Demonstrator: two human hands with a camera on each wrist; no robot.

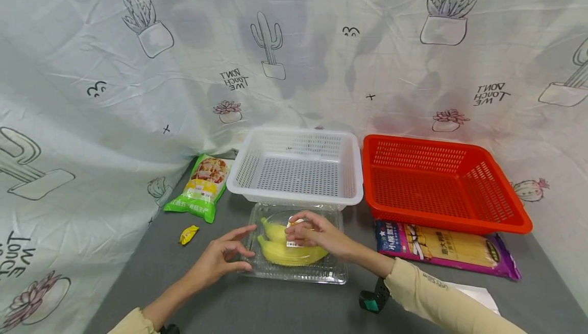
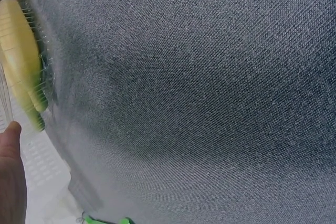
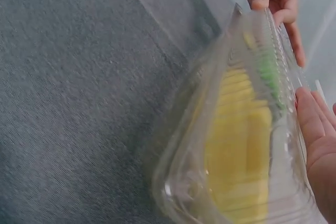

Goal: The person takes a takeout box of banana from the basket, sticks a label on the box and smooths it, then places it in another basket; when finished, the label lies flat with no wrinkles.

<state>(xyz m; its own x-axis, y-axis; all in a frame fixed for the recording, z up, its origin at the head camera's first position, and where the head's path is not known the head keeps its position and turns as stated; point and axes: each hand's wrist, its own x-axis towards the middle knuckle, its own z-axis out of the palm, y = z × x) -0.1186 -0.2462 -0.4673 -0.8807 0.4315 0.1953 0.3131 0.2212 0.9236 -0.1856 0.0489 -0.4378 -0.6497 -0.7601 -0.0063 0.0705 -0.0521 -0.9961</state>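
Observation:
A clear plastic clamshell box [image 1: 337,272] lies on the grey table with yellow bananas [image 1: 291,256] inside and a white label [image 1: 291,243] on its lid. At the box's left edge is my left hand [image 1: 218,258], its thumb and fingers spread apart and touching the edge. Over the lid is my right hand [image 1: 323,234], fingertips near the label. In the right wrist view the fingers of the right hand [image 3: 320,140] lie fairly straight against the lid. The left wrist view catches only the left thumb [image 2: 10,142] at the box.
Behind the box stands a white basket [image 1: 234,183], with a red basket [image 1: 376,209] to its right. A pack of spaghetti [image 1: 452,247] lies before the red one. At left are a green food bag [image 1: 202,186] and a small yellow wrapped piece [image 1: 188,235]. White paper [image 1: 475,293] lies at right.

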